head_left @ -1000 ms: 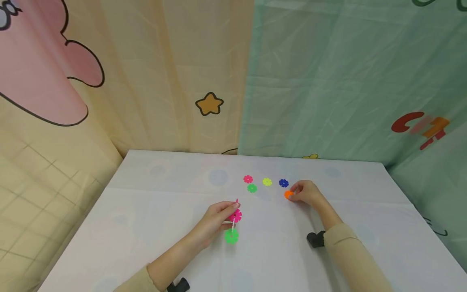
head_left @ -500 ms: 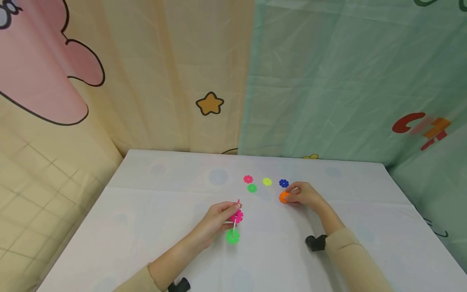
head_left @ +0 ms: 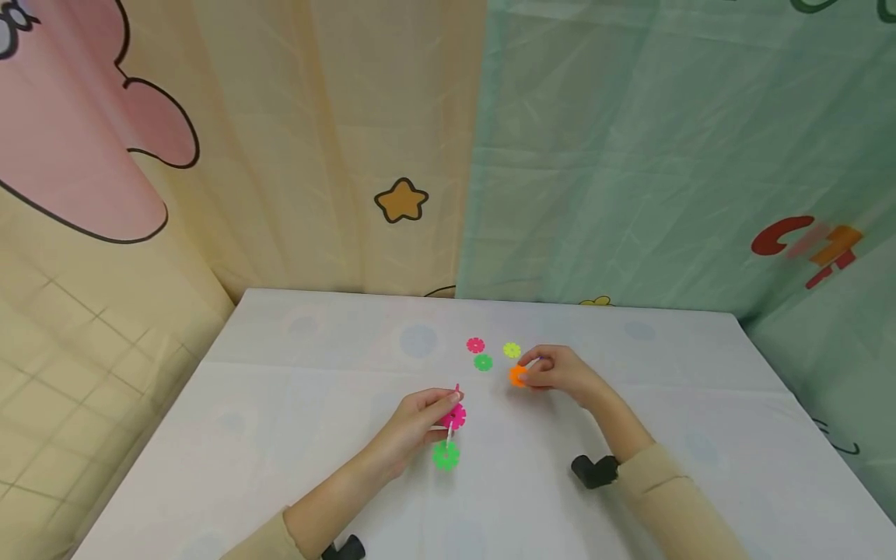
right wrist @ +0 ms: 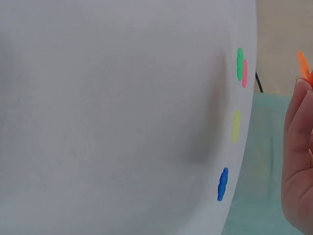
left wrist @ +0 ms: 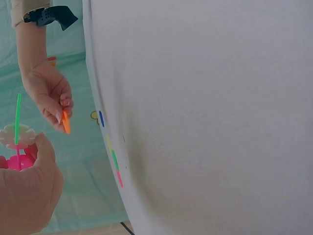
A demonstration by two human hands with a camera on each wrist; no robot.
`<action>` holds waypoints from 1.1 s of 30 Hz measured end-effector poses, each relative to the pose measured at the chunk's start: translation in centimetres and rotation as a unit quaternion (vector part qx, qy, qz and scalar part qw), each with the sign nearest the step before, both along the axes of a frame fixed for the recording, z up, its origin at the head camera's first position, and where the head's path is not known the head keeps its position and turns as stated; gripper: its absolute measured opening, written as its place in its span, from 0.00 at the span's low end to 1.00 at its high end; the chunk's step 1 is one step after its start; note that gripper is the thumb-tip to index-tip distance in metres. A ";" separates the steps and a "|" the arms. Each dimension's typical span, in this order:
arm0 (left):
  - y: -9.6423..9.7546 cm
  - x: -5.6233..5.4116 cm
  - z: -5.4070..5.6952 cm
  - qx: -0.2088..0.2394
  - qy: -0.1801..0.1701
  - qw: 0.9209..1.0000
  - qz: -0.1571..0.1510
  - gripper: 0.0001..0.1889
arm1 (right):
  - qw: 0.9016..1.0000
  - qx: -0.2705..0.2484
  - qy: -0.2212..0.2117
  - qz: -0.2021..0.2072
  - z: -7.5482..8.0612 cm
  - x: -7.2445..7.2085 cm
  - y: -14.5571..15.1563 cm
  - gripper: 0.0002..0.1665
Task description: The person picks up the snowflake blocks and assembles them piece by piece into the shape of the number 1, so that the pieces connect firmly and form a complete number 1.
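Observation:
My left hand (head_left: 416, 426) pinches a small chain of joined, notched snowflake discs over the table. A pink disc (head_left: 455, 417) shows at the fingertips and a green disc (head_left: 446, 456) hangs lowest. Between them a white disc (left wrist: 17, 136) shows pale in the left wrist view. Another pink piece is seen edge-on by the thumb, partly hidden by the fingers. Between thumb and fingertips, my right hand (head_left: 563, 375) holds a single orange disc (head_left: 516, 376), raised off the table to the right of the chain. The two hands are apart.
Loose discs lie flat toward the table's far side: a pink one (head_left: 475, 344), a green one (head_left: 483, 362), a yellow one (head_left: 512, 350) and a blue one (right wrist: 223, 184), mostly behind my right hand in the head view. A printed curtain (head_left: 336, 155) hangs behind the white table (head_left: 315, 334).
My right hand has lifted the orange disc and carried it left, from beside the blue disc to below the yellow one. My left hand stays nearly still with the chain.

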State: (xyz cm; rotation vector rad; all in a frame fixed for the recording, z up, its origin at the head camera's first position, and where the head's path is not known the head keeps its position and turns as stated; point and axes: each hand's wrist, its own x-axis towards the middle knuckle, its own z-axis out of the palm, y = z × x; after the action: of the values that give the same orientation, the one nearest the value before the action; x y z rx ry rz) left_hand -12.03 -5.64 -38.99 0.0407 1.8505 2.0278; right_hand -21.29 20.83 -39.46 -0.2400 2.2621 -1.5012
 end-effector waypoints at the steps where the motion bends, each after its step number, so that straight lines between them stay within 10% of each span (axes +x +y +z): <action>1: 0.0 0.0 0.0 0.000 0.000 1.000 0.000 0.25 | 1.000 -0.005 0.000 0.005 0.2 0.1 -0.2 0.17; 33: 0.7 0.5 -0.4 0.004 0.014 0.999 -0.039 0.21 | 0.992 -0.059 0.004 0.113 3.3 2.0 -5.6 0.15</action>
State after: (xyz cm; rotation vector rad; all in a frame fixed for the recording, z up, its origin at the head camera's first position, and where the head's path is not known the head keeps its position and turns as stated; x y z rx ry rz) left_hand -11.52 -4.97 -39.35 0.1426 1.8287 1.9924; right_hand -19.25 15.19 -36.17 -0.5204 2.0746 -1.5159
